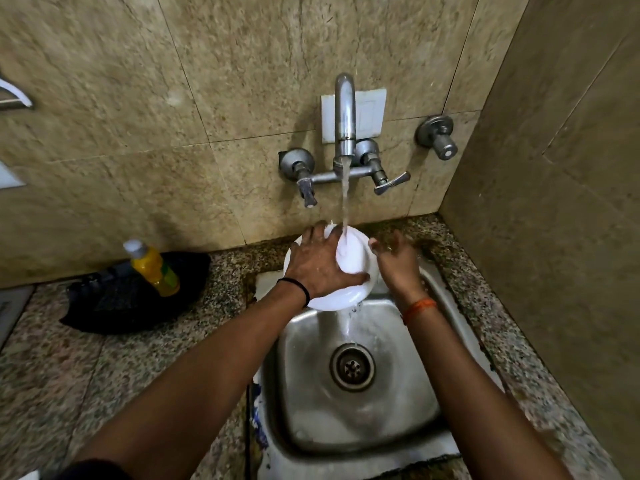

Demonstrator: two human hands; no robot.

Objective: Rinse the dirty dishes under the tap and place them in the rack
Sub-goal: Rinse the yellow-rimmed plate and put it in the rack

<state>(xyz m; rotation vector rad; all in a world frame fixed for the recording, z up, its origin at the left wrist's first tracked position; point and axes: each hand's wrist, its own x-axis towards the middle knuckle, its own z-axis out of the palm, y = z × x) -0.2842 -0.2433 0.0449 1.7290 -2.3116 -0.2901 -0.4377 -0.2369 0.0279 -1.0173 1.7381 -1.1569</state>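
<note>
A white plate (349, 261) is tilted over the back of the steel sink (304, 358), under the running stream from the wall tap (344, 116). Water hits the plate's middle and runs off its lower rim toward the drain (352, 367). My left hand (317, 263) lies spread over the plate's left half, fingers straight and thumb reaching across the surface. My right hand (396, 261) is at the plate's right rim with its fingers curled against the edge. The part of the plate under my left hand is hidden.
A yellow bottle (154, 266) stands on a black tray-like object (114, 306) on the speckled counter to the left. Two tap handles (306, 190) (391, 183) and a separate valve (438, 136) stick out of the tiled wall. A side wall closes in on the right.
</note>
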